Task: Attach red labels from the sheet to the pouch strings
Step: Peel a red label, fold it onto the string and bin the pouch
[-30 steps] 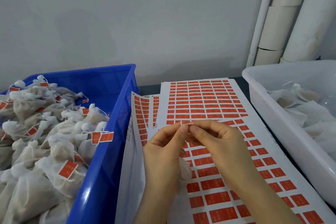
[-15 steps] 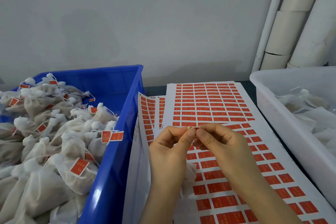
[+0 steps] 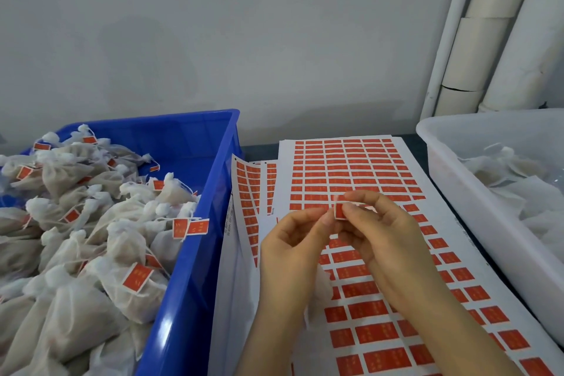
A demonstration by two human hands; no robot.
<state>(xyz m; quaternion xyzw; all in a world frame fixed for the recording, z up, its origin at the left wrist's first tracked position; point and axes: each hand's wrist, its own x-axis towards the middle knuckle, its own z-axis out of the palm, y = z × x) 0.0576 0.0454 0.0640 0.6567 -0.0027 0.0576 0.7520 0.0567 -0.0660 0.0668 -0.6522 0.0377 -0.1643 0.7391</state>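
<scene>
Head view: a dark table (image 3: 259, 151) stands against a plain grey wall (image 3: 213, 40), with white pipes (image 3: 488, 55) running up the right corner of the room. Most of the tabletop is covered by a label sheet (image 3: 360, 171) printed with rows of red rectangles, which reaches from the back edge down towards the camera. A second sheet (image 3: 247, 192) lies partly under its left side and curls up against the blue bin (image 3: 195, 284).

The blue bin sits on the left and is heaped with white mesh pouches (image 3: 76, 223). Many of them carry red tags on their strings, and two tags hang over the bin's near rim. On the right stands a white tub (image 3: 488, 223) holding pale pouches (image 3: 512, 168) with no red showing on them.

Above the middle of the label sheet the two hands meet. The right hand (image 3: 387, 241) pinches a single red label (image 3: 339, 210) between thumb and forefinger, holding it upright and clear of the sheet. The left hand (image 3: 293, 250) has its thumb and forefinger curled and closed on the label's left edge, the other fingers folded beneath. A bit of white mesh (image 3: 320, 290) shows below the left palm. The string itself is too thin to make out.
</scene>
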